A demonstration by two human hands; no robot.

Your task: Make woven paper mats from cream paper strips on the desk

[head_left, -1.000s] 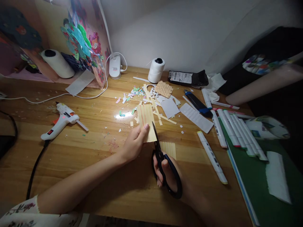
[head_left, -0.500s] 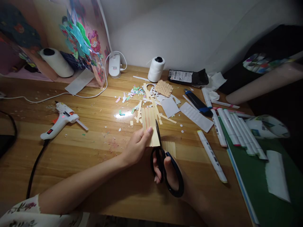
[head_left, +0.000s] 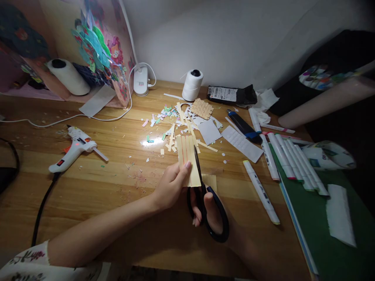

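Note:
Pinched between the thumb and fingers of my left hand [head_left: 171,183] is a pale yellow card [head_left: 190,150] with red lines along it. My right hand [head_left: 212,210] has its thumb and fingers through the handles of black scissors [head_left: 222,224]. The scissor blades lie along the card's right edge, pointing away from me. Under the scissors, on the table, rests another pale piece [head_left: 211,181], partly covered. Cut strips and small scraps [head_left: 171,113] are heaped beyond the card, beside a woven tan square [head_left: 202,109].
A glue gun [head_left: 72,150] lies at the left on the wooden table [head_left: 117,230]. Thread spools [head_left: 192,86], a blue-black cutter [head_left: 244,127] and a black package [head_left: 231,95] stand or lie behind. Several markers [head_left: 261,192] and a green board [head_left: 316,222] are at the right.
My left hand and the card have shifted slightly right and toward me. The scissors have moved slightly right with the card, and a strip beyond its right edge no longer shows beside the blades.

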